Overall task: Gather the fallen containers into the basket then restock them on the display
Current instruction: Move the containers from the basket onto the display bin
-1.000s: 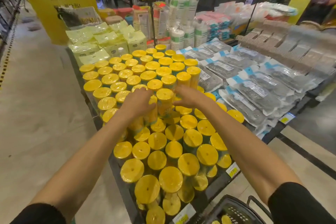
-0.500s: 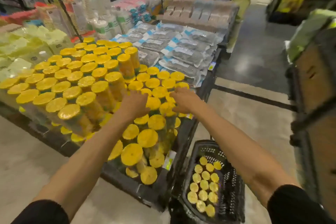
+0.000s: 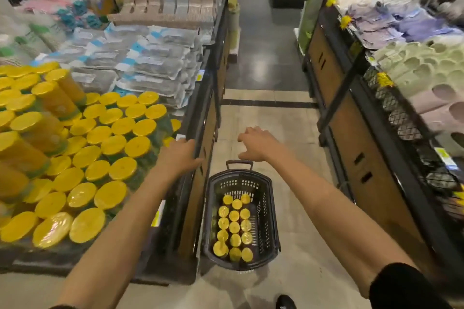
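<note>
The left hand is seen with fingers loosely extended and slightly spread, nothing held. It is placed over the black edge of the display, left of the basket; contact with that edge cannot be told. The right hand is seen palm-down with fingers loosely curled and nothing gripped, held past the basket's far end, above its handle and apart from it. Both forearms are bare, and a black sleeve is seen on the right upper arm. The basket, dark and perforated, is stood on the floor between the two arms, just beside the display's side panel. Inside the basket the containers are stood upright, yellow lids up, packed in roughly three rows over its middle and near part. Left of the basket, on the display top, stocked containers with the same yellow lids are set upright in close rows, and a taller tier is stacked farther left. Beyond these, left of and past the basket, grey-and-blue packets are piled flat. Right of the basket, across the aisle, a black-and-brown shelf unit is seen carrying pale green and pink goods. A black shoe is seen on the floor, nearer than the basket.
</note>
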A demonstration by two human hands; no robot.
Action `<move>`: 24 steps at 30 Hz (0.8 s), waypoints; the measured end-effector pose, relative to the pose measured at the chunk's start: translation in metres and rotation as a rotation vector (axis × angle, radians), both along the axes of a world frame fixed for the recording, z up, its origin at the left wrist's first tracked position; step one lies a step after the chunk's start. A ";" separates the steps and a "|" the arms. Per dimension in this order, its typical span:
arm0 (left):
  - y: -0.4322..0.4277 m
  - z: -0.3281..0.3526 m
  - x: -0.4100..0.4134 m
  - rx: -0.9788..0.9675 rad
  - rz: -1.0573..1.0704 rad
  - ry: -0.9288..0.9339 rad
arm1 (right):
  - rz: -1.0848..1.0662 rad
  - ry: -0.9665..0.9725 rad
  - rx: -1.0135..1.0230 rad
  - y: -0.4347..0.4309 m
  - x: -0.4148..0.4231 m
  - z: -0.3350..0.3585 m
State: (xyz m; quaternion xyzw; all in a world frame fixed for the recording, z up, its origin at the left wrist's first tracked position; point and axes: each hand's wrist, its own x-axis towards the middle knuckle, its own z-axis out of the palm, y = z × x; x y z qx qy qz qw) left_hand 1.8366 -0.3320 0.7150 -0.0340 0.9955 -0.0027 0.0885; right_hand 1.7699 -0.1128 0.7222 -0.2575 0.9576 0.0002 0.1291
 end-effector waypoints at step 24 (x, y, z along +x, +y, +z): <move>0.216 -0.050 -0.120 0.150 0.185 0.066 | 0.019 -0.098 -0.069 0.225 -0.152 -0.048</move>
